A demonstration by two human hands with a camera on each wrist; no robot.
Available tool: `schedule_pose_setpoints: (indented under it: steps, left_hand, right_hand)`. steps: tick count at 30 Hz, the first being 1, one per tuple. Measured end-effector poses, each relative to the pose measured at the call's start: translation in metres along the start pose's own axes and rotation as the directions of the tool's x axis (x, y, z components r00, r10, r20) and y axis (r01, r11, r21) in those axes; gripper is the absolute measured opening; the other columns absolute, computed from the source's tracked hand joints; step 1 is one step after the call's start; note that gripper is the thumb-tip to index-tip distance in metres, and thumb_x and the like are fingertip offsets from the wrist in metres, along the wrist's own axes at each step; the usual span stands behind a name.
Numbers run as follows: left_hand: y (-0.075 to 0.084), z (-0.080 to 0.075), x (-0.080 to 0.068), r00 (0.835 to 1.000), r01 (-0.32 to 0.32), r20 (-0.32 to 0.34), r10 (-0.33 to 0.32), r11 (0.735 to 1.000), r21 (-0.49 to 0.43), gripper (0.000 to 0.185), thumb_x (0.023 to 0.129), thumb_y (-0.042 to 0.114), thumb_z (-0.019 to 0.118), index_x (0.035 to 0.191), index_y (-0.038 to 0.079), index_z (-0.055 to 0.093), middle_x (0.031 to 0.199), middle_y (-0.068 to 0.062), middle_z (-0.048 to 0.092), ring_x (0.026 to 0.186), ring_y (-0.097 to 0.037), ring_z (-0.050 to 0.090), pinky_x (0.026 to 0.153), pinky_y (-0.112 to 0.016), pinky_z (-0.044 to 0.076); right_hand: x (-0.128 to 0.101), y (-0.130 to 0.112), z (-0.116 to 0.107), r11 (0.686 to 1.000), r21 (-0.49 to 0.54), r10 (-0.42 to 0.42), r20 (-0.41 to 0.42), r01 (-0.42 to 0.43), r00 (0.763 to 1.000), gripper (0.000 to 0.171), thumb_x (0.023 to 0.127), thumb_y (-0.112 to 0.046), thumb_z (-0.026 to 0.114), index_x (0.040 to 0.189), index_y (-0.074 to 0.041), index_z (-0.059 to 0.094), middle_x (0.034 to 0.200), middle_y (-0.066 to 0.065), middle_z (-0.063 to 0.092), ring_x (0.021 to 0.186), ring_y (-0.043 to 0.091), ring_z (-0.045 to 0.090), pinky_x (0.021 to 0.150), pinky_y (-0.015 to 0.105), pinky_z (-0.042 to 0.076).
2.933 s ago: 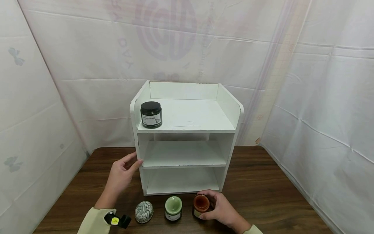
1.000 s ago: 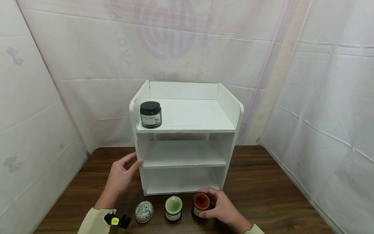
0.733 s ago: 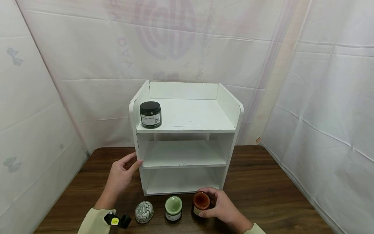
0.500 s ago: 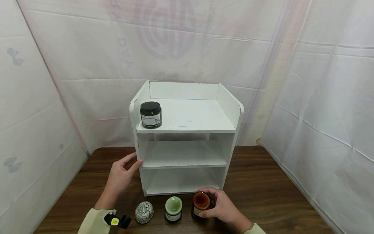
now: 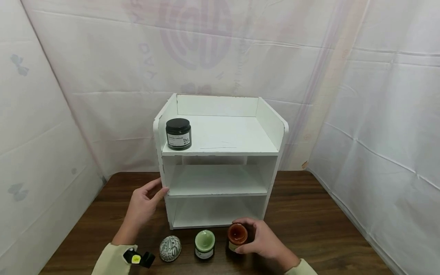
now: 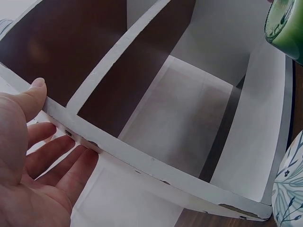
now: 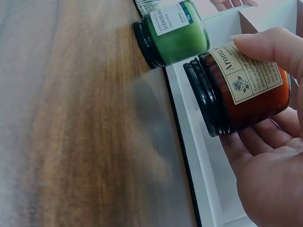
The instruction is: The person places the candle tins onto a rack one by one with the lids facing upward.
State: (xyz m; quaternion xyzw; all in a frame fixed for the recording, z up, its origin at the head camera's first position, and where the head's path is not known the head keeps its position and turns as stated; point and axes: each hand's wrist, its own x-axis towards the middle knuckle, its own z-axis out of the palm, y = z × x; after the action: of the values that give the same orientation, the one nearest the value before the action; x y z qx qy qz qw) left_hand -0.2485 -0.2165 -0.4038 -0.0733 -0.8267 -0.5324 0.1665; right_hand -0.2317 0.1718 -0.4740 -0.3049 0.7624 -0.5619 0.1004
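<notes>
With thumb and fingers, my left hand (image 5: pixel 142 206) grips the front edge of the left side panel of a white three-tier shelf (image 5: pixel 220 194). My right hand (image 5: pixel 262 238) holds an amber glass candle jar (image 5: pixel 237 233), black lid down, by its sides in front of the lowest tier. Its cream label (image 7: pixel 244 78) shows in the right wrist view; whether the lid touches the table cannot be told. To its left a green candle jar (image 5: pixel 204 242) stands upside down on its lid. Farther left sits a rounded, leaf-patterned container (image 5: pixel 170 248).
A dark candle jar (image 5: pixel 178 133) with a black lid stands upright at the top tier's left front. The shelf rests on a dark wooden table (image 5: pixel 309 217). White sheeting (image 5: pixel 117 114) hangs behind and on both sides.
My right hand and the amber jar have shifted slightly up or toward the shelf in the head view. The left hand keeps its grip on the panel, and the other jars stay put.
</notes>
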Motion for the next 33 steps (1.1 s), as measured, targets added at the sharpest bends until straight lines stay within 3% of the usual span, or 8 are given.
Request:
schedule_pose_setpoints:
  steps: [13,22,33]
  left_hand:
    - [0.007,-0.004,0.004,1.0,0.025,0.007,-0.025,1.0,-0.002,0.059,0.1,0.042,0.065,0.147,0.007,0.056,0.143,-0.015,0.062,0.121,-0.02,0.063,0.085,-0.008,0.05]
    - [0.023,-0.015,0.008,1.0,0.0,-0.004,0.0,1.0,-0.03,0.056,0.1,0.038,0.067,0.147,0.009,0.057,0.141,-0.015,0.064,0.109,0.005,0.06,0.084,-0.006,0.05]
    - [0.028,-0.018,-0.002,1.0,-0.022,-0.007,0.022,0.998,-0.051,0.054,0.1,0.035,0.067,0.144,0.006,0.058,0.137,-0.019,0.065,0.11,0.001,0.064,0.085,-0.008,0.052]
  right_hand:
    - [0.003,-0.022,-0.008,0.998,-0.031,-0.048,-0.028,0.048,0.998,0.065,0.077,-0.011,0.089,0.135,-0.002,0.061,0.12,0.013,0.073,0.103,0.01,0.069,0.088,0.026,0.056]
    - [0.007,-0.044,-0.01,0.997,-0.057,-0.061,-0.053,0.058,0.997,0.066,0.075,-0.01,0.091,0.135,-0.008,0.063,0.12,0.011,0.073,0.104,0.011,0.069,0.089,0.026,0.056]
    - [-0.001,-0.054,-0.005,0.999,-0.005,-0.048,-0.058,0.048,0.997,0.067,0.073,-0.004,0.091,0.134,-0.007,0.063,0.119,0.014,0.072,0.103,0.011,0.07,0.087,0.027,0.058]
